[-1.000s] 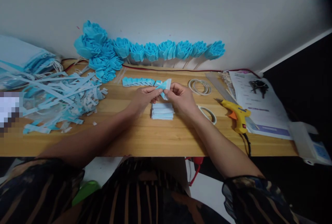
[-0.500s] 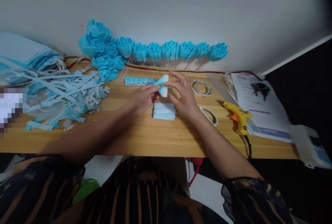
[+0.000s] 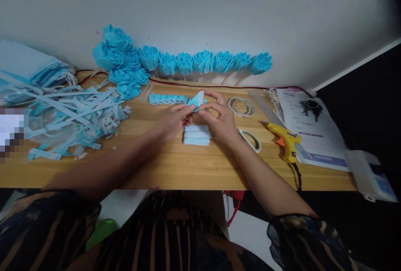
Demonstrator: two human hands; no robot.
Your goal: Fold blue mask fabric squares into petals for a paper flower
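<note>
Between my two hands is a small folded piece of blue and white fabric (image 3: 196,99), its pale edge pointing up. My left hand (image 3: 175,119) pinches its lower left side between thumb and fingers. The thumb and fingertips of my right hand (image 3: 221,117) close on its lower right edge. Just below the hands lies a stack of pale blue cut pieces (image 3: 196,135). Behind my left hand, a row of folded blue pieces (image 3: 167,99) lies on the wooden table (image 3: 150,166).
Blue fabric flowers (image 3: 203,62) on sticks line the wall. Scrap strips (image 3: 78,116) and a pile of face masks (image 3: 31,68) lie at left. To the right are tape rolls (image 3: 253,140), a yellow glue gun (image 3: 286,139), keys (image 3: 311,108) and papers (image 3: 316,145).
The piece's lower right part has been folded in, where a white flap stuck out before. My right thumb and fingers have closed onto it from a more spread position.
</note>
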